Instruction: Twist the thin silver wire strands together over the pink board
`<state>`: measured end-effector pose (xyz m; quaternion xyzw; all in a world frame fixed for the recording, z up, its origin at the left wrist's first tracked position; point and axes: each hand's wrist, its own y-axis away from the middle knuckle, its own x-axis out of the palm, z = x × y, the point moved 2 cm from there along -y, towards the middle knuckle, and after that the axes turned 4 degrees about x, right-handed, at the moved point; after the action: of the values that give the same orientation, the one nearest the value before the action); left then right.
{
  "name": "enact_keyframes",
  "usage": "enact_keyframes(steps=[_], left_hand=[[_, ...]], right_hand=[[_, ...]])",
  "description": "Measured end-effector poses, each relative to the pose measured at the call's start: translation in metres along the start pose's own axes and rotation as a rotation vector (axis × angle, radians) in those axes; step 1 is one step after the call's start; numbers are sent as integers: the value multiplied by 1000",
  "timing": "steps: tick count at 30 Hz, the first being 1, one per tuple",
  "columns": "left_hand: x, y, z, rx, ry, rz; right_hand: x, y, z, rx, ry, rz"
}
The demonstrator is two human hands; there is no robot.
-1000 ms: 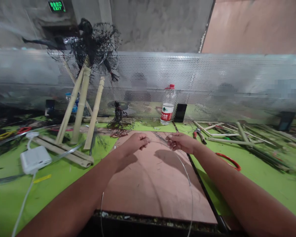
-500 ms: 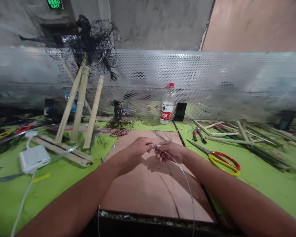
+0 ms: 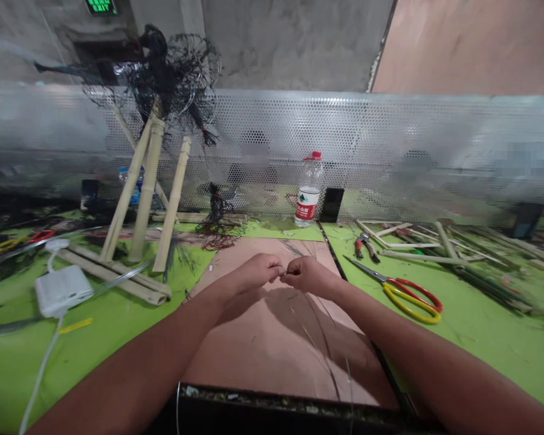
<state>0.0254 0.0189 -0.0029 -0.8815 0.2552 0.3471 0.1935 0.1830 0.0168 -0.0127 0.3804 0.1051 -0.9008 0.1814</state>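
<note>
My left hand (image 3: pixel 254 270) and my right hand (image 3: pixel 309 275) meet fingertip to fingertip over a brown board (image 3: pixel 272 344). Both are closed in a pinch on a thin metal wire (image 3: pixel 347 368), which loops down from the fingers toward the table's near edge. The wire is faint and partly hidden under my right forearm. Just beyond my hands a few loose wire strands (image 3: pixel 294 248) lie on the board.
Red-and-yellow scissors (image 3: pixel 399 291) and small pliers (image 3: pixel 364 246) lie to the right on the green mat (image 3: pixel 471 320). A water bottle (image 3: pixel 309 190) stands at the perforated metal screen. Bamboo poles (image 3: pixel 149 193) with tangled black wire lean on the left, near a white power adapter (image 3: pixel 63 289).
My hands have come together from apart until their fingertips touch. The wire loop has narrowed and dropped lower. The scissors came into view as my right arm shifted.
</note>
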Motion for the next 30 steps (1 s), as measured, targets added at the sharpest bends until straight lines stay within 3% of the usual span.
enact_keyframes(steps=[4, 7, 9, 13, 16, 18, 23, 25, 30], left_hand=[[4, -2, 4, 3, -44, -24], [4, -3, 5, -8, -46, -32], [1, -2, 4, -9, -30, -42], [-4, 1, -3, -7, 60, -46], [-7, 2, -6, -5, 107, -41], [-8, 2, -7, 10, 107, -55], [-10, 3, -10, 63, 105, -82], [-11, 4, -11, 69, 118, -78], [-10, 6, -13, 72, 147, -43]], right_hand=[[1, 3, 9, -140, 467, -180], [1, 4, 12, -163, 539, -250], [-2, 3, 10, -128, 354, -189], [-8, -1, -4, 14, -375, 117], [-12, -2, -12, 77, -752, 182], [-11, -1, -14, 102, -870, 270], [2, 5, -8, 122, -1022, 635], [6, 6, -6, 126, -1048, 679], [3, 8, -3, 127, -1046, 638]])
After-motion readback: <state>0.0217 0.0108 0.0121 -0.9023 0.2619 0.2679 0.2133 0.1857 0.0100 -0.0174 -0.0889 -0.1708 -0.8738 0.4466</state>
